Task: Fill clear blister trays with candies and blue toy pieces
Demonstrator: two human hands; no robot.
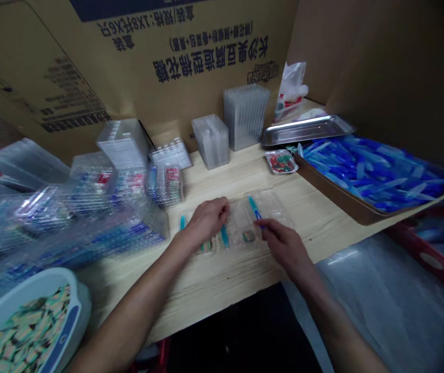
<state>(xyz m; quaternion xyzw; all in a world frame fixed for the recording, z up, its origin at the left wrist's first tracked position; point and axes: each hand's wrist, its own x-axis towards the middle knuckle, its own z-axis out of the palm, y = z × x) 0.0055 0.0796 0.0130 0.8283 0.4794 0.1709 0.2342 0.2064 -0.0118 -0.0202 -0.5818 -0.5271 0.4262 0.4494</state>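
Clear plastic blister trays (245,220) lie in a row on the pale wooden table (229,280). Several of their slots hold blue sticks (253,207) and small coloured packets (248,236). My left hand (206,220) rests on the left trays with its fingers curled down, pressing on the plastic. My right hand (282,243) is at the right tray, with its fingertips pinched on the lower end of a blue stick lying in it.
Filled clear trays are piled at the left (101,207). Stacks of clear trays (245,116) stand against the cardboard wall. A brown tray of blue sticks (373,173) sits at the right beside a steel tray (307,129). A basin of small packets (27,326) is at lower left.
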